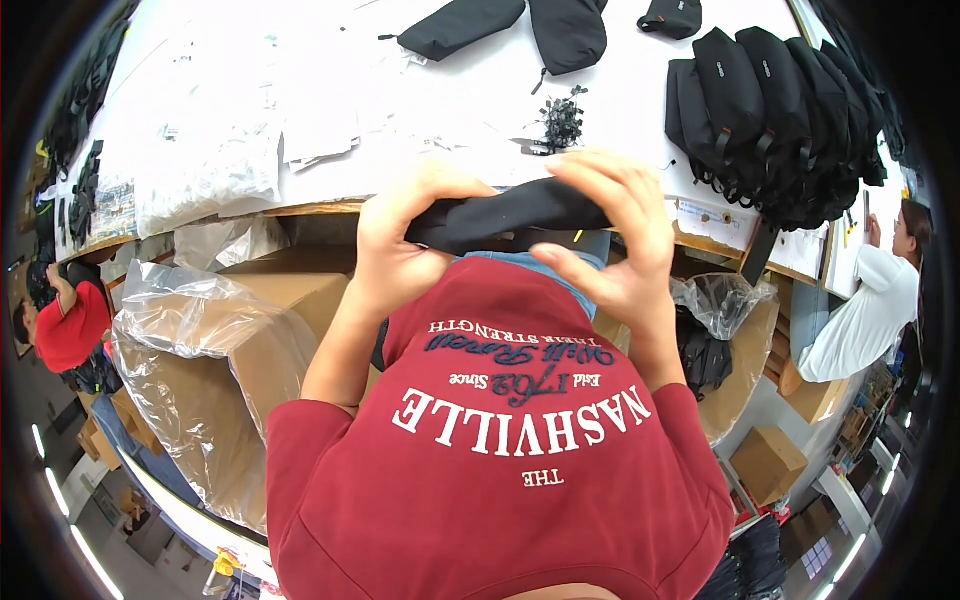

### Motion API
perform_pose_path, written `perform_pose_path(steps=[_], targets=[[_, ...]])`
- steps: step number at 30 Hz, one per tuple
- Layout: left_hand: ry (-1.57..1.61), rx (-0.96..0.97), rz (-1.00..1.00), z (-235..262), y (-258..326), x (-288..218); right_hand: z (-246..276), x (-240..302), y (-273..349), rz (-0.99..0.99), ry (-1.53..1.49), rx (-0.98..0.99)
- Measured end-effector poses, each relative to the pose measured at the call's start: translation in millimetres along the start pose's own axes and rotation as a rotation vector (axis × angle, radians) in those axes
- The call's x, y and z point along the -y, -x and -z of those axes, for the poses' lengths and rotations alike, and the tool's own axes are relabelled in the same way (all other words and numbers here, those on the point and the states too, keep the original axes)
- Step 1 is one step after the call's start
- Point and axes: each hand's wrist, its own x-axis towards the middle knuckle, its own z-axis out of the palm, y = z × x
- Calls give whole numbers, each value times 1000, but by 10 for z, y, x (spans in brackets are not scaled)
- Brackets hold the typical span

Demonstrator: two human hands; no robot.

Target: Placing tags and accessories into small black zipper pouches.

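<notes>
Beyond both my hands stretched one white tabletop (620, 125). Nearer me, my one red shirt (500, 530) showed white block lettering and dark raised script, upside down. Right of my right hand (625, 235) stood a heap of black pouches (790, 110), too overlapped to count; two bore small pale marks. Ahead lay two black pieces (568, 38). My left hand (395, 230) gripped one black fabric piece (500, 213) between both hands; my right cupped its other end, thumb spread, grip unclear. Beyond it sat one cluster of black tags (562, 120).
</notes>
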Motion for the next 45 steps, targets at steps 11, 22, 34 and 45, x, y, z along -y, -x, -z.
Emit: perform_pose_path(steps=[11, 22, 34, 45], targets=[[-104, 9, -47, -22, -76, -137, -133, -1, -28, 62, 34, -115], [356, -104, 225, -51, -31, -34, -133, -26, 6, 123, 138, -75], [122, 122, 97, -79, 58, 16, -75, -55, 9, -269, -252, 11], [459, -178, 292, 50, 250, 325, 179, -274, 102, -283, -421, 218]])
